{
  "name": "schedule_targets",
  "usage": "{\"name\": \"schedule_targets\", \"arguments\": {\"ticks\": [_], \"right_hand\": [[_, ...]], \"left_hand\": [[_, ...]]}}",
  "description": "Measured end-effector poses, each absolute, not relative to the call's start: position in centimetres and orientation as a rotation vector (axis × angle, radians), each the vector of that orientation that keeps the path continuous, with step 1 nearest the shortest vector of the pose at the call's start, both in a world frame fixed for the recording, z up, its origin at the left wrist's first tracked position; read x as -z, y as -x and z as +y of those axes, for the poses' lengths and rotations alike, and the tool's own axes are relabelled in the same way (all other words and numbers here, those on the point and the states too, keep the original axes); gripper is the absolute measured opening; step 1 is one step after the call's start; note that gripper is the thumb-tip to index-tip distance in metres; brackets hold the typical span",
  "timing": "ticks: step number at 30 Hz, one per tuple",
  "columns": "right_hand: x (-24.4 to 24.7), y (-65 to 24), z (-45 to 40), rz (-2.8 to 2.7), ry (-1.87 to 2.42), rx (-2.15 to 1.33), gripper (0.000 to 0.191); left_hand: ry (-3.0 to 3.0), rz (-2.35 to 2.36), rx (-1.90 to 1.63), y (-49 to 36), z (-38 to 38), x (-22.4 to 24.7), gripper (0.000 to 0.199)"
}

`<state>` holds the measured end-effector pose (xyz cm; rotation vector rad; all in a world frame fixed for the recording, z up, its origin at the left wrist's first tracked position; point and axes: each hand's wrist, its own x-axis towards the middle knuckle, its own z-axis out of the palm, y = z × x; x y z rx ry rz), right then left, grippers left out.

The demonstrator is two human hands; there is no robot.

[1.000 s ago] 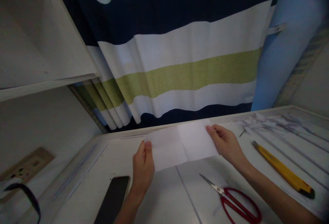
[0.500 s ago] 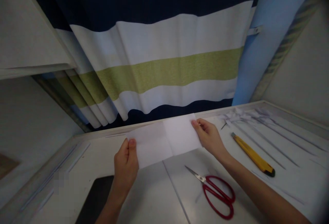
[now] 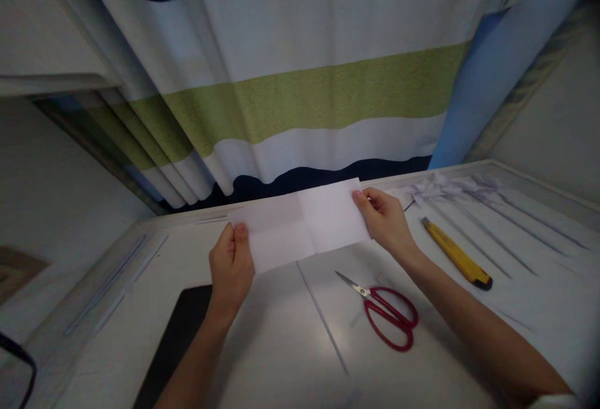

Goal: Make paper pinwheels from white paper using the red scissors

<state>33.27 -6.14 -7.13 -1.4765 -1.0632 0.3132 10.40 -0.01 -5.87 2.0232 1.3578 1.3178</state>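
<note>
A white sheet of paper [image 3: 300, 224] with a crease down its middle is stretched between my hands, raised above the table. My left hand [image 3: 233, 265] pinches its left end, thumb on top. At the right end my right hand [image 3: 385, 218] grips the paper between thumb and fingers; the other fingers curl behind. Below the paper, red-handled scissors [image 3: 379, 312] lie on the table, blades pointing up and left. A yellow utility knife [image 3: 457, 254] rests to the right of my right forearm.
The white table [image 3: 281, 340] carries thin paper strips [image 3: 497, 234] and a crumpled heap at the back right. More strips [image 3: 117, 277] lie at left, near a dark flat object [image 3: 180, 328] partly under my left arm. A striped curtain [image 3: 300, 102] hangs behind; a black cable [image 3: 21, 353] shows lower left.
The view has tilted down and shifted slightly, so the table items appear higher. Both hands keep hold of the paper, which looks a little flatter and more spread out.
</note>
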Motion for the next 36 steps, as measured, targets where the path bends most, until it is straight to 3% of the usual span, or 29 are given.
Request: {"name": "schedule_targets", "arguments": {"ticks": [11, 17, 21, 25, 36], "right_hand": [[6.7, -35.5, -6.2, -0.94, 1.474, -0.242, 0.031], [7.0, -35.8, -6.2, -0.997, 1.532, -0.322, 0.033], [8.1, -36.3, -5.4, -1.081, 1.636, -0.346, 0.035], [9.3, -37.2, -4.5, -1.191, 1.783, -0.387, 0.023], [11.9, -39.5, -2.7, -1.348, 2.147, -0.372, 0.024]], "left_hand": [[-1.838, 1.564, -1.478, -8.8, 0.7, 4.6, 0.031], [-1.849, 1.377, -1.41, -8.9, 1.3, 5.2, 0.027], [-1.816, 1.337, -1.435, -8.7, 1.6, 5.5, 0.025], [-1.819, 1.336, -1.397, -8.3, 1.8, 5.3, 0.024], [-1.698, 1.378, -1.381, -8.1, 2.0, 5.1, 0.03]]}}
